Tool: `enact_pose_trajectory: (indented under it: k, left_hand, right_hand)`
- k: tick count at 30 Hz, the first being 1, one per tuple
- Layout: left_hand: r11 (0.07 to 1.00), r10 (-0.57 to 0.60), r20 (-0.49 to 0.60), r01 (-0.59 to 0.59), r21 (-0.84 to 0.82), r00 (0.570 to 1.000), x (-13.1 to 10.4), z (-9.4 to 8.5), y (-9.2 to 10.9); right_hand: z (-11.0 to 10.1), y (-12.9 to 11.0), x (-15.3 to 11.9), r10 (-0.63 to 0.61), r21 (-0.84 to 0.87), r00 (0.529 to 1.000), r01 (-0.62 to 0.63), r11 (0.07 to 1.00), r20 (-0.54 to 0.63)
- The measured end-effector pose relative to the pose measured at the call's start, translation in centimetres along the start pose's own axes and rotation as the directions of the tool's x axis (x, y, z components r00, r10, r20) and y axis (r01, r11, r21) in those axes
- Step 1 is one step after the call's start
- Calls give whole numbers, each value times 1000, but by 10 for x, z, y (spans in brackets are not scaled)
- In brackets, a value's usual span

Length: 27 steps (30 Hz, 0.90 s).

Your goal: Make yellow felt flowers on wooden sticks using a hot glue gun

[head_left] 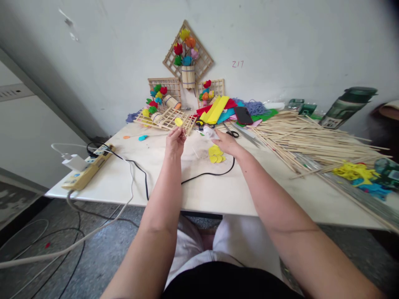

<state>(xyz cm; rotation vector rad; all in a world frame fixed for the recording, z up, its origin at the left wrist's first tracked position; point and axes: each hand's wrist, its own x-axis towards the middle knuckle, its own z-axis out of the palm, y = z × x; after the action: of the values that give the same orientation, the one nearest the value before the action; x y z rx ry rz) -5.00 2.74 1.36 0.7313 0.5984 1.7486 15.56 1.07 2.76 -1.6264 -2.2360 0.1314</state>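
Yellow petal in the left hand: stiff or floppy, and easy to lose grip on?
The petal looks like thin foam or felt, like the yellow cutouts lying flat on the table, so probably floppy and very light. The left hand pinches it by the fingertips alone, so it likely needs little force. A draught could shift it.

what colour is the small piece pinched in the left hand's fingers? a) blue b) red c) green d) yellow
d: the left hand pinches a small yellow piece at its fingertips, raised above the table.
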Motion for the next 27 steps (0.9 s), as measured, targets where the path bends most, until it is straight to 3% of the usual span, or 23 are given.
enact_pose_trajectory:
  k: [3,7,18,23,27]
  left_hand:
    - [998,4,-9,-5,-66,1000,0,0,7]
    - [995,-2,12,4,-102,1000,-1,0,11]
    - [995,-41,58,35,94,998,-7,10,0]
    - [991,-58,105,45,125,993,-11,13,-4]
    - [990,-80,137,62,126,987,-12,13,-9]
  right_hand:
    - [4,-8,-3,22,-50,997,-19,999,69]
    - [15,-18,-7,-83,-123,994,91,988,70]
    - [52,-51,-9,-245,-76,968,248,966,48]
    - [50,-63,-14,-260,-97,956,274,957,138]
    - [40,-55,-11,-242,-9,956,247,969,167]
